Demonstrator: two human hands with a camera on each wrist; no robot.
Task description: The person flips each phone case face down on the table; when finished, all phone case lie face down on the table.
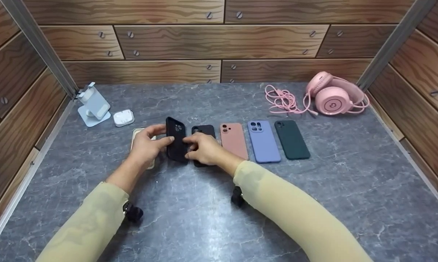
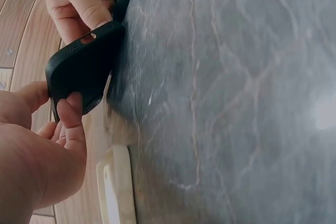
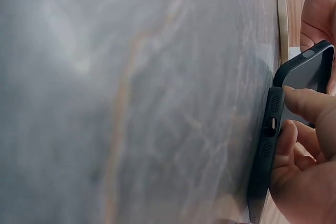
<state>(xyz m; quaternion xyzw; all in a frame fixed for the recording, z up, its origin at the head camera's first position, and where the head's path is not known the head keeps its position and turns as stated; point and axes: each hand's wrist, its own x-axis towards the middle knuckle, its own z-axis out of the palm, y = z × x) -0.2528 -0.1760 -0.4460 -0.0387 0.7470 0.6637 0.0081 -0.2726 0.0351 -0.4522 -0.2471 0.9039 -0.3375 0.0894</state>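
My left hand (image 1: 148, 143) holds a black phone case (image 1: 176, 149) by its left side, thumb on its inner face and fingers behind. The case stands tilted up on its right long edge, camera cutout at the far end. Curled fingers of my right hand (image 1: 206, 149) grip that right edge low down; the left wrist view shows the right thumb (image 2: 95, 15) against the case's near corner. Beneath my right hand a second black phone case (image 1: 205, 128) lies flat, partly covered. A cream phone case (image 2: 123, 182) lies under my left hand, mostly hidden in the head view.
Rightward in the row lie a pink case (image 1: 234, 140), a lilac case (image 1: 265, 145) and a dark green case (image 1: 293, 142). Behind are a light blue phone stand (image 1: 95, 103), boxed white earphones (image 1: 123, 118) and pink headphones (image 1: 333, 100) with a coiled cable (image 1: 286, 102).
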